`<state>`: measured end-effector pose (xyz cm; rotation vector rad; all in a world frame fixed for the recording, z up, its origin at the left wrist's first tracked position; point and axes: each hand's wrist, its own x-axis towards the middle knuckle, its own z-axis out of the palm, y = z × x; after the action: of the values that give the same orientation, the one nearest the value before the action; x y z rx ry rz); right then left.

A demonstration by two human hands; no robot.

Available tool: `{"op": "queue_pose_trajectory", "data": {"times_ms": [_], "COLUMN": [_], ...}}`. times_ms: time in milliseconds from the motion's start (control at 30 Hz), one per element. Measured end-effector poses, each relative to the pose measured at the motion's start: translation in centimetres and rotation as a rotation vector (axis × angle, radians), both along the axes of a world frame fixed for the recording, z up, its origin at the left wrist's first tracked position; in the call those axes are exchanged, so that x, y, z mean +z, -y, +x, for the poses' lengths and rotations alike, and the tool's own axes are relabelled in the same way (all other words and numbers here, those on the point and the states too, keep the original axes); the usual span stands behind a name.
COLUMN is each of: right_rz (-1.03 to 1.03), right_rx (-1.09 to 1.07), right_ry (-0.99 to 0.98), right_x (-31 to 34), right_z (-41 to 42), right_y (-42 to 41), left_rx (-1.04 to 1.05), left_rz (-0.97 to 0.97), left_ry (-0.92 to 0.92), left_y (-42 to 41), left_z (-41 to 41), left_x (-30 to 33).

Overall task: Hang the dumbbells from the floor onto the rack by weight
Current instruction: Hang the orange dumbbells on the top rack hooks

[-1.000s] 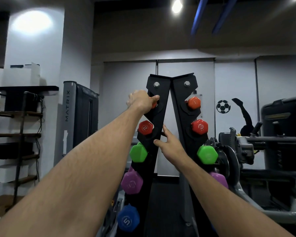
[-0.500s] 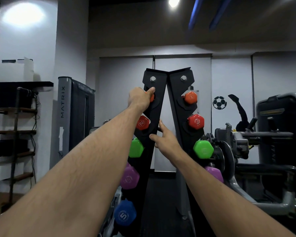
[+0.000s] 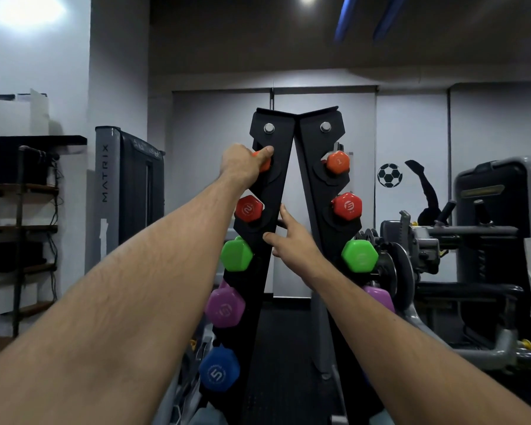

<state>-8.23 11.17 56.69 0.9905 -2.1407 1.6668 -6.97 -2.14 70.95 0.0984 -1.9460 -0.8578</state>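
Observation:
A black A-shaped dumbbell rack (image 3: 288,148) stands straight ahead. My left hand (image 3: 242,164) grips an orange dumbbell (image 3: 264,163) at the rack's top left slot; most of it is hidden by my fingers. My right hand (image 3: 292,240) rests open against the inner edge of the rack's left upright, holding nothing. On the left side hang a red dumbbell (image 3: 248,209), a green one (image 3: 236,253), a purple one (image 3: 224,307) and a blue one marked 5 (image 3: 219,373). On the right hang an orange one (image 3: 337,161), a red one (image 3: 347,206), a green one (image 3: 360,255) and a purple one (image 3: 379,297).
A grey Matrix machine (image 3: 126,194) stands left of the rack, with dark shelving (image 3: 19,225) further left. Grey gym machines (image 3: 460,256) crowd the right side. A dark mat (image 3: 285,357) runs between the rack's legs.
The camera has dropped slightly, so the rack sits higher in view. Both hands stay in the same places on the rack.

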Motion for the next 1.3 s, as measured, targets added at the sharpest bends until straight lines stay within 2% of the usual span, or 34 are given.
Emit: {"op": "queue_pose_trajectory", "data": {"times_ms": [1300], "right_rz": [0.111], "right_rx": [-0.012], "right_ry": [-0.062], "right_x": [1.8], "right_z": [2.6], "right_y": [-2.3], "left_rx": [0.044], "left_rz": [-0.031], "left_ry": [0.055], "left_y": [-1.2], "left_z": [0.6], "left_x": [-1.2]}}
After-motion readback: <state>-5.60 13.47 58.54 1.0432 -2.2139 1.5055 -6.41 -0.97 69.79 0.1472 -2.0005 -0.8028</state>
